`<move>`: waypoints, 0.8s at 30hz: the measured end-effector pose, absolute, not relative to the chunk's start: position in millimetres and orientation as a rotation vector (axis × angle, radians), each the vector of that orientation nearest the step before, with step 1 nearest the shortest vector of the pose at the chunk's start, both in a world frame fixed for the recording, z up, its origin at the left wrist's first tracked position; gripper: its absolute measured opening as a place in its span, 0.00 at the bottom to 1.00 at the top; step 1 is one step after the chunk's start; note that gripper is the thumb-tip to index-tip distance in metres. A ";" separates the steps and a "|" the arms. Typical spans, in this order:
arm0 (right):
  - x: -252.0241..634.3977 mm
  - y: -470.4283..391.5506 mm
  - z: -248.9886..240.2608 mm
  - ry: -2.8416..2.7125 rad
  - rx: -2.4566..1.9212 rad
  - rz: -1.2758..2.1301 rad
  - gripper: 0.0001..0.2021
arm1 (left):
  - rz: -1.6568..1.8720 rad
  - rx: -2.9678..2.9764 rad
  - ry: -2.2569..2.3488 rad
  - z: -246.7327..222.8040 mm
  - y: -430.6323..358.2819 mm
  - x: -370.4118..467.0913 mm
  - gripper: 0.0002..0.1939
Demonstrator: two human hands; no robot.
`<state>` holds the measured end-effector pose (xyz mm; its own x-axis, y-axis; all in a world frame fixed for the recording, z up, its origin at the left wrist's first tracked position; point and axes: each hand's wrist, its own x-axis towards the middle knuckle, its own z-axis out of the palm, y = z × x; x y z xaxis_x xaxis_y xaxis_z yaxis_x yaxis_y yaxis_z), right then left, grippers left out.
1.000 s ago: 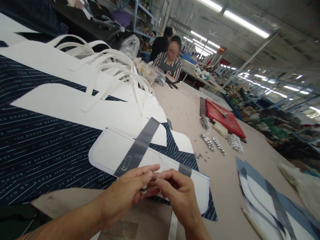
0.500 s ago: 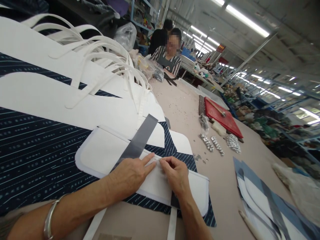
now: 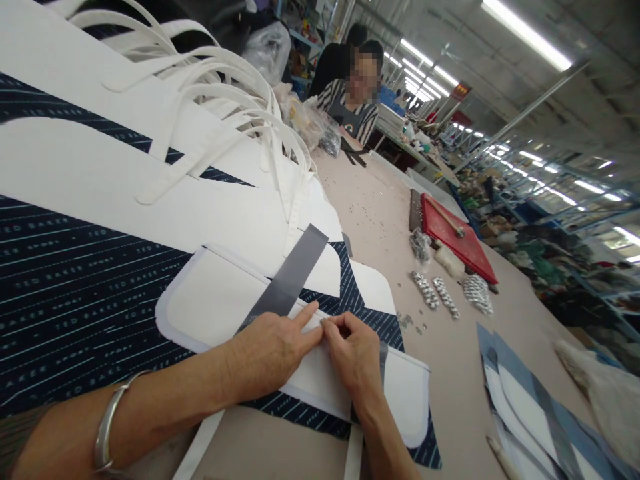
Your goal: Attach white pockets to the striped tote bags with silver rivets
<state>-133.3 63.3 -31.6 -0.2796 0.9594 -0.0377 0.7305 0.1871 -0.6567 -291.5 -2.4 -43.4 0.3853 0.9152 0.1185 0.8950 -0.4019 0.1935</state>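
Note:
A white panel [image 3: 215, 287] with rounded corners lies on navy striped lining fabric [image 3: 100, 313]. My left hand [image 3: 275, 350] rests on the panel, index and middle fingers stretched toward its upper edge. Close to those fingertips, my right hand [image 3: 355, 350] pinches thumb and index finger together at the panel's edge; whatever is between them is too small to make out. A dark grey strap [image 3: 295, 267] crosses the panel just beyond my left hand. Part of another grey strip shows beside my right hand.
White pieces with looped straps [image 3: 240, 93] are stacked at the upper left. To the right are a red board [image 3: 463, 240] with a hammer [image 3: 447, 221], several bundles of small metal parts [image 3: 425, 290] and blue-grey panels [image 3: 540, 413]. A co-worker [image 3: 350, 107] sits at the table's far end.
The view has shifted slightly, so the table's contents appear a little to the right. My left fingers have moved closer to my right fingertips, which still pinch at the panel edge.

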 end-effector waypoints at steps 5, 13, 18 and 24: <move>-133.0 79.3 -24.0 -2.147 -1.688 0.897 0.04 | 0.292 2.530 1.681 -33.1 3.7 -296.7 0.15; -112.8 78.1 -20.1 -2.057 -1.465 1.140 0.07 | 0.259 2.592 1.646 -28.2 7.9 -303.0 0.13; 0.8 71.2 -16.5 -1.726 -1.696 0.573 0.20 | 0.329 2.589 1.694 -32.7 -4.0 -297.3 0.13; 172.5 45.8 -50.7 -1.878 -2.091 -0.145 0.25 | 0.448 2.609 1.652 -42.2 -12.3 -297.7 0.14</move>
<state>172.5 45.8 -50.7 0.1281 0.9486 0.2895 0.9818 -0.0801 -0.1721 -297.7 -12.3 -42.2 0.3981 0.8883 0.2289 0.8821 -0.4392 0.1702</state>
